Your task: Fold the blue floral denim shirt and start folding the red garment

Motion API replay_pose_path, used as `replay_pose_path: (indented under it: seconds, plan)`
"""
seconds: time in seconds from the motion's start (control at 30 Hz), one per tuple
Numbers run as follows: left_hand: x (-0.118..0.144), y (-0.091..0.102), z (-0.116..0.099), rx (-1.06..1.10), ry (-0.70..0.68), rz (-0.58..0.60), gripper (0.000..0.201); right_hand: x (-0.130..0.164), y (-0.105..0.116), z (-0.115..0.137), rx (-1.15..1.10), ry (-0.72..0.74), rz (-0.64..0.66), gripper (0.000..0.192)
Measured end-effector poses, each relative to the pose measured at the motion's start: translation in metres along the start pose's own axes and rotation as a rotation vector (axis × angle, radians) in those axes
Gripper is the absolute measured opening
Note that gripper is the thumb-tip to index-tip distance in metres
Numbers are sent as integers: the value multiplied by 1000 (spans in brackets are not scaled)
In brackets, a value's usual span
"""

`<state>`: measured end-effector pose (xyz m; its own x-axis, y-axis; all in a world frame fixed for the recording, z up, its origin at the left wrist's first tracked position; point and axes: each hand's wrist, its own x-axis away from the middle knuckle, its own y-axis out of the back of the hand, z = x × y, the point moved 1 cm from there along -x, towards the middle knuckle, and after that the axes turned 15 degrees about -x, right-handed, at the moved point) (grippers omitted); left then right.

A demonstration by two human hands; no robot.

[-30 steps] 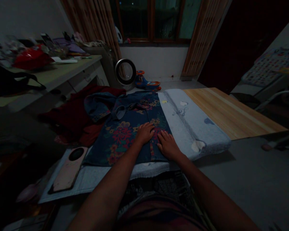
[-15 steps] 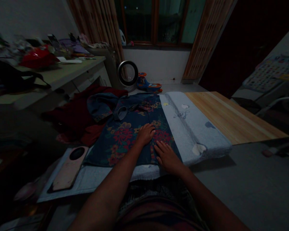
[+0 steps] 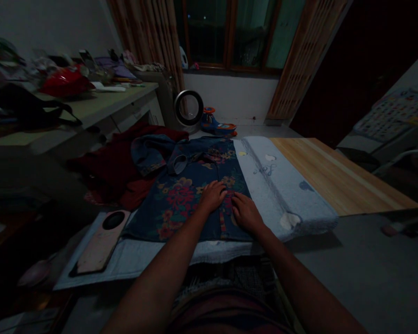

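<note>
Both hands lie flat, palms down on the floral shirt (image 3: 184, 195): left hand (image 3: 213, 195), right hand (image 3: 245, 213), fingers together, gripping nothing. Shirt's hem edge sits at 6 o'clock, bare wood board (image 3: 334, 174) open at 2 o'clock.

Two bare forearms rise from the bottom edge of the frame and converge toward its centre. The left hand (image 3: 213, 195) lies palm down just left of centre, fingers loosely together and pointing up and to the right. The right hand (image 3: 245, 212) rests flat just beside it, slightly lower in the frame, its fingers extended toward the upper left. The fingertips of the two hands come close together near mid-frame. Both wrists are straight, in line with the forearms.
</note>
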<state>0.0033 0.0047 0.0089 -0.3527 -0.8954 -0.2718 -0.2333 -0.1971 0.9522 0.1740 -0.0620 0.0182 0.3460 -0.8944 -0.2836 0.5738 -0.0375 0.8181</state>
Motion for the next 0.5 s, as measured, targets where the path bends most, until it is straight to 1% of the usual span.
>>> replay_pose_path:
  seconds: [0.07, 0.33, 0.5]
  plan:
    - [0, -1, 0, -1, -2, -2, 31, 3, -3, -2, -7, 9, -6, 37]
    - [0, -1, 1, -6, -10, -28, 29, 1, -1, 0, -17, -10, -17, 36]
    - [1, 0, 0, -5, -8, -24, 29, 1, -2, -1, -14, 1, -32, 35]
